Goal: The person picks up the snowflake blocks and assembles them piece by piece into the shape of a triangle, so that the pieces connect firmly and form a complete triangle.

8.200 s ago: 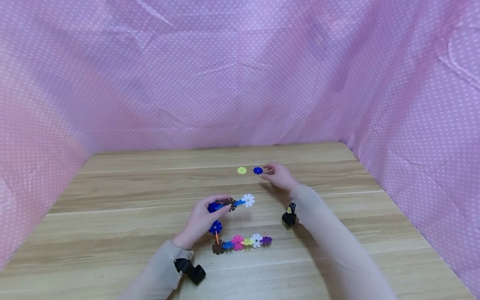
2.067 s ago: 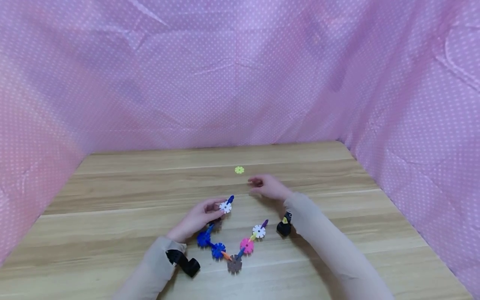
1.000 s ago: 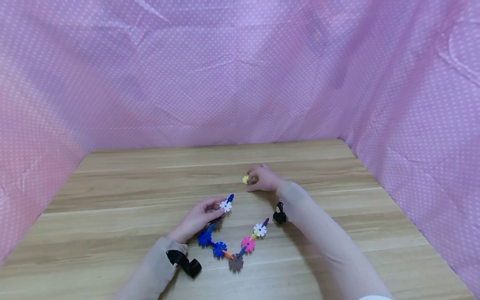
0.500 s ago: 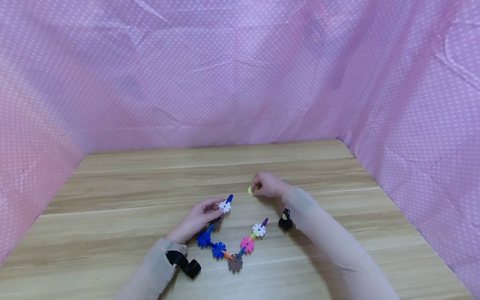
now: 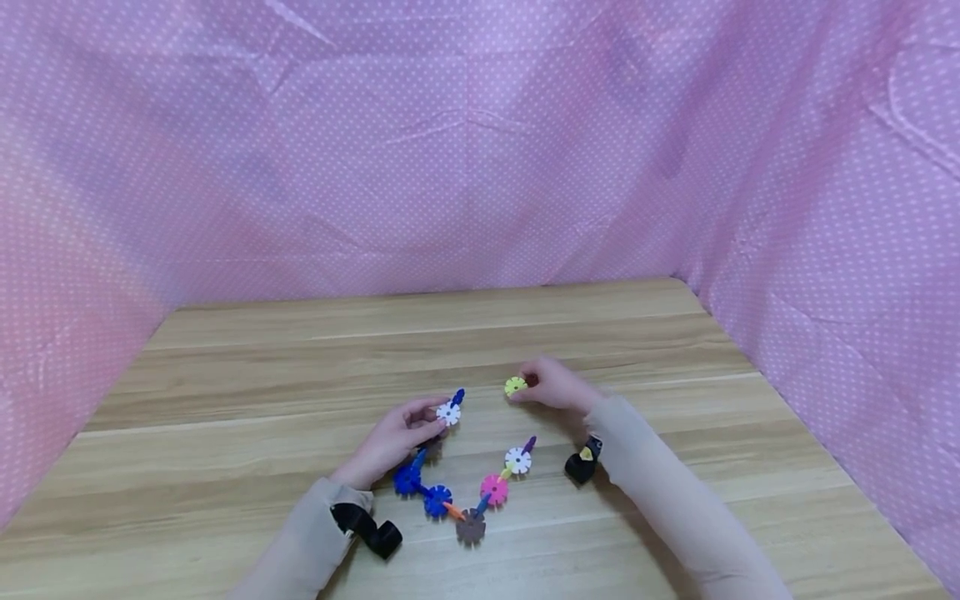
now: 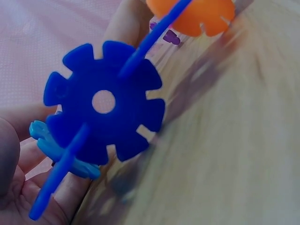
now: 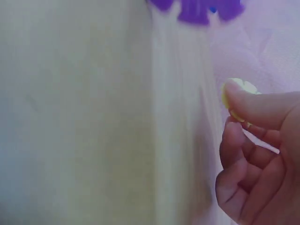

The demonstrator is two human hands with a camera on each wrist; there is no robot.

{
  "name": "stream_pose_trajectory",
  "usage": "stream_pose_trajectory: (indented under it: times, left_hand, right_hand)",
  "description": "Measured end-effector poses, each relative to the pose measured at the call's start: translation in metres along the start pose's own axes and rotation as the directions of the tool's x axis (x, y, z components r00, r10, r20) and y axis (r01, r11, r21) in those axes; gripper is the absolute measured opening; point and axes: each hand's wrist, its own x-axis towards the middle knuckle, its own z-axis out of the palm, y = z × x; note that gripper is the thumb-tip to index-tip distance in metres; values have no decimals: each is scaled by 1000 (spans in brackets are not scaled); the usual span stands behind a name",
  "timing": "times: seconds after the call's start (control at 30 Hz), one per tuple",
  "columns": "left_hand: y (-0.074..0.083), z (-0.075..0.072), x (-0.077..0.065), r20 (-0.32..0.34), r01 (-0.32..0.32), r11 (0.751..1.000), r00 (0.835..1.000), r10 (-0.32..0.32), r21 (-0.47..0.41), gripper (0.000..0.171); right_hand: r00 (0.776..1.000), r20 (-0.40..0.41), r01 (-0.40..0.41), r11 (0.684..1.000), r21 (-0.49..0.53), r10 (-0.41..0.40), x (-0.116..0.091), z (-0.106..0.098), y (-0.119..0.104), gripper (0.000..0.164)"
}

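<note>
A chain of notched plastic discs curves over the table in the head view. My left hand grips it near its upper end, by a white disc with a dark blue disc slotted into it. Between thumb and fingertips, my right hand pinches a loose yellow disc, apart from the chain. A brown disc forms the chain's low bend, and a purple disc ends its right arm. Close up in the left wrist view are a large blue disc and an orange disc.
The wood-grain table runs back to a pink dotted cloth that encloses it behind and at both sides. Black cameras, the left camera and the right camera, hang at the wrists close to the tabletop.
The dark blue disc that lay at the back now sits on the chain's upper end. My right hand has picked up the yellow disc and brought it nearer; my left hand has barely moved lately.
</note>
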Motion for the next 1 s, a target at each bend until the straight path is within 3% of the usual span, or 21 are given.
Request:
stream_pose_trajectory:
  times: [0.13,0.23,0.33,0.5,0.67,0.83,0.9,1.0]
  left_hand:
    - [0,-1,1,-9,1,1000,1000,-1,-10,42]
    - [1,-2,2,-18,11,1000,1000,-11,-18,42]
    - [2,-2,3,-29,14,999,999,-16,-48,42]
    - [2,0,2,-64,16,990,998,-25,-142,41]
    - [2,2,3,-67,13,984,997,-25,-178,44]
    - [5,6,3,-19,29,994,999,-31,-103,54]
    - [8,9,2,-2,21,999,1000,-21,-37,54]
    - [13,14,3,11,-10,998,1000,9,54,50]
  right_hand:
    - [999,34,-48,973,225,41,-15,3,4,24]
    - [992,117,-88,918,386,46,-24,7,6,18]
    - [983,184,-88,877,472,-1,-30,10,8,18]
    - [981,189,-63,865,498,-37,-35,13,11,21]
    - [995,97,-55,853,519,5,-33,15,10,22]
    - [985,-49,-111,832,544,163,-22,21,5,20]
    - [976,-74,-132,823,552,206,-17,24,2,20]
    - [976,-68,-134,821,555,205,-11,26,-2,24]
